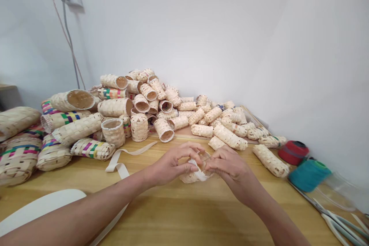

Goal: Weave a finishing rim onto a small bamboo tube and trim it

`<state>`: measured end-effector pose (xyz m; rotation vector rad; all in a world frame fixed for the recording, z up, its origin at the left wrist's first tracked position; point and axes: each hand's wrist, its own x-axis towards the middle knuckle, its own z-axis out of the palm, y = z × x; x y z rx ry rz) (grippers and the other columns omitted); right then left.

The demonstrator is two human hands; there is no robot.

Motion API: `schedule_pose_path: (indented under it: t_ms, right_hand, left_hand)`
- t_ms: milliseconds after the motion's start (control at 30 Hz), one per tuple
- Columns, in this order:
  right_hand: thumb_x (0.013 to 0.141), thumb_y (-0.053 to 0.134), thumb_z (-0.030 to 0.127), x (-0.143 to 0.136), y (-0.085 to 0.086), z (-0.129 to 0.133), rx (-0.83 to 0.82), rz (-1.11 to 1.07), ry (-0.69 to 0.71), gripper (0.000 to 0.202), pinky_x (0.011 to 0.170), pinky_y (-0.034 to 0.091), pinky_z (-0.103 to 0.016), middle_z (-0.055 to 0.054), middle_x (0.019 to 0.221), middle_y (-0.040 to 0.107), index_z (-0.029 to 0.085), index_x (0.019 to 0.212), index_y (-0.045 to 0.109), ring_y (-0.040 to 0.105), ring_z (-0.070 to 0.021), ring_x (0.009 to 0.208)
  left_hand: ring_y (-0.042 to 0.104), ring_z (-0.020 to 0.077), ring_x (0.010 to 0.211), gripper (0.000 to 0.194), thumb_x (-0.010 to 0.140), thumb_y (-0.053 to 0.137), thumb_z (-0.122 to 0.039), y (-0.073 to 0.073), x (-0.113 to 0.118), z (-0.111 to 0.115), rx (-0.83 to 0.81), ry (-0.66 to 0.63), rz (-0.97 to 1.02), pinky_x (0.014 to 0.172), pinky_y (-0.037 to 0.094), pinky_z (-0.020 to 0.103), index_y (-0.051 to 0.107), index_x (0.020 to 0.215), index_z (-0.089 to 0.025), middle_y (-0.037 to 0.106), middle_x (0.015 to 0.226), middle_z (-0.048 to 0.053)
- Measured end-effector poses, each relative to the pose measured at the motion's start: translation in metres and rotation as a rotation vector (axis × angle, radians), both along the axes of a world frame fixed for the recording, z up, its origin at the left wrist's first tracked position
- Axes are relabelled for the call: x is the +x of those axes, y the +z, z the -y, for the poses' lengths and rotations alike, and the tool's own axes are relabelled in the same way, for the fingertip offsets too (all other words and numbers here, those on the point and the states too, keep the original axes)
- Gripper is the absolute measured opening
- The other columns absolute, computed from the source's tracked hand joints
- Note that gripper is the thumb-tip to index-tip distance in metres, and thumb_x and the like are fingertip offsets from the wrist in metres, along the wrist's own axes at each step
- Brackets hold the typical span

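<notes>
Small woven basket (187, 179) sits mid-desk, this side of the basket pile (140, 103). Left hand (174, 163): grip part-curled over the left rim, thumb by a white strip (200, 175), probably keeping it seated. Right hand (230, 166): grip pinched closed at the right rim; can't tell if thread's in there too. Opposed holds likely stop it rolling. Scissors (331, 215) and teal thread cone (309, 174) sit right, presumably for easy reach.

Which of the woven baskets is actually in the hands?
The basket between the left hand and right hand, in front of the pile. A white strip shows at its opening, and no other basket is in either hand's grip.
</notes>
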<state>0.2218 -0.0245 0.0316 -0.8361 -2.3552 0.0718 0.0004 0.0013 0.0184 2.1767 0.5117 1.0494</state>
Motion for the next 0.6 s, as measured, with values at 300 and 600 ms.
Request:
schedule_pose_path:
  t_ms: [300,600]
  right_hand:
    - [0.096,0.043,0.017,-0.0023,-0.0008,0.0002,0.004,-0.003,0.007,0.027,0.067,0.041,-0.031,-0.003,0.078,0.063,0.023,0.085,0.067,0.055,-0.0183,0.075]
    - [0.094,0.045,0.014,-0.0065,0.0013,0.0036,-0.028,0.012,0.009,0.028,0.066,0.038,-0.031,-0.002,0.074,0.06,0.022,0.074,0.063,0.051,-0.0175,0.072]
  left_hand:
    - [0.057,0.0214,0.112,0.017,0.088,0.059,-0.033,-0.0002,0.0001,0.0007,0.008,-0.008,0.017,0.098,0.041,0.039,0.065,0.088,-0.017,0.06,0.119,0.011]
    - [0.058,0.0208,0.111,0.015,0.089,0.058,-0.029,-0.0002,0.0044,0.0071,0.036,-0.004,0.027,0.097,0.042,0.036,0.065,0.087,-0.016,0.06,0.117,0.011]
